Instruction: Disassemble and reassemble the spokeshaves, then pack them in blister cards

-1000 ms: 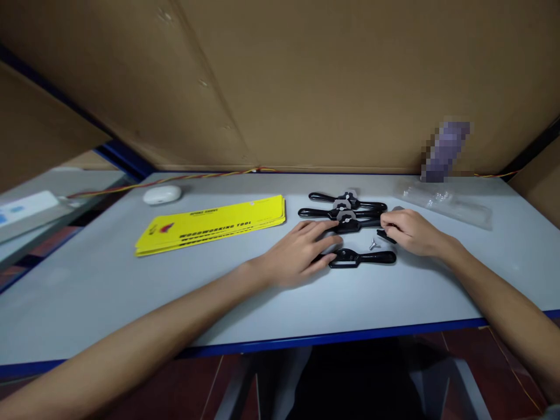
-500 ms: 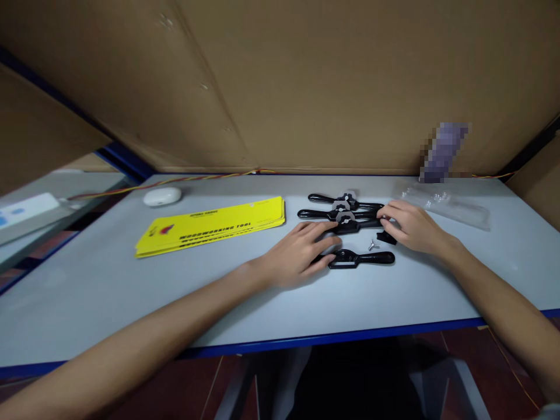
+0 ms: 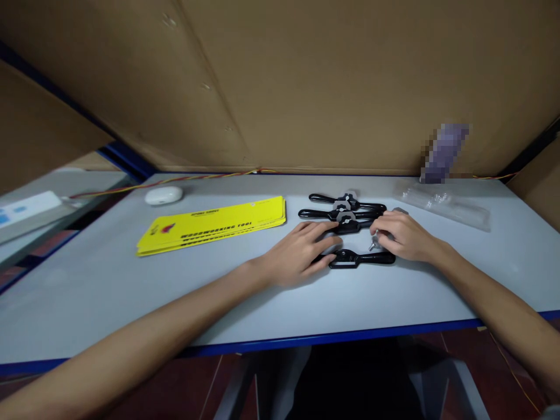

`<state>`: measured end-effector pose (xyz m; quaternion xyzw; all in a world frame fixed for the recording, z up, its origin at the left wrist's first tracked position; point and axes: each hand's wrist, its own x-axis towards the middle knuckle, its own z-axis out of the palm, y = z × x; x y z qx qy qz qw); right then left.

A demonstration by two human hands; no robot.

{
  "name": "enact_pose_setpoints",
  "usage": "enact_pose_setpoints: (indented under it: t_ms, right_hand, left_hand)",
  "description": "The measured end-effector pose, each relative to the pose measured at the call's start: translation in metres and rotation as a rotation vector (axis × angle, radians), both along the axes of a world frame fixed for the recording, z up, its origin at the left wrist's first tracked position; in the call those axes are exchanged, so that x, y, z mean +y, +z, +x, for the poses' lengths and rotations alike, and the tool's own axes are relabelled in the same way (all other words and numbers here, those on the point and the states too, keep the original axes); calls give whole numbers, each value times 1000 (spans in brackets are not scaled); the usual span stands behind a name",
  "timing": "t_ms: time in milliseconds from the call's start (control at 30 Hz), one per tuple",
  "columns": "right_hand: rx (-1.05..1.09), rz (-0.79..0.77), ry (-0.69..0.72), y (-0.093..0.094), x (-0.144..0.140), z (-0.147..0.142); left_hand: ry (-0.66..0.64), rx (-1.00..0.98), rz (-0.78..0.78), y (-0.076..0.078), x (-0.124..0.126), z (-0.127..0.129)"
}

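Observation:
My left hand (image 3: 301, 254) lies with fingers apart over the left handles of two black spokeshaves. Its fingertips touch the third spokeshave (image 3: 349, 226), and the thumb is on the front spokeshave body (image 3: 345, 258), which has no blade in it. My right hand (image 3: 400, 234) is curled low over the table by the right handles. Small silvery screws (image 3: 374, 241) show at its fingertips; whether they are gripped is hidden. A grey blade (image 3: 400, 210) peeks out behind its knuckles. Two more spokeshaves with blades, the rear one (image 3: 367, 206) and the middle one (image 3: 312, 214), lie behind.
Yellow printed cards (image 3: 214, 224) are stacked at the left, with a white rounded case (image 3: 163, 195) behind them. Clear plastic sleeves (image 3: 464, 213) lie at the back right, near a blurred purple object (image 3: 444, 153). A cardboard wall (image 3: 328, 87) stands behind the table.
My right hand has moved left and slightly toward me, from the third spokeshave's handle to the screws. It now covers the small black part, and a grey blade shows behind it. My left hand stays put.

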<state>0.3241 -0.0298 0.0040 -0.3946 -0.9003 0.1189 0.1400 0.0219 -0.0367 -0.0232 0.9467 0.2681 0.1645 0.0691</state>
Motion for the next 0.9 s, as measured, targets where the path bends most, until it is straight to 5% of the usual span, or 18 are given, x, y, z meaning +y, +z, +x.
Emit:
enact_pose_setpoints:
  t_ms: [200, 433, 900]
  right_hand:
    - [25, -28, 131, 1, -3, -3]
    - [-25, -33, 122, 3, -5, -4]
    - [-248, -14, -250, 14, 15, 40]
  left_hand:
    - [-8, 26, 40, -1, 1, -1]
    - [-23, 64, 79, 2, 1, -2]
    - [-22, 88, 123, 2, 0, -1]
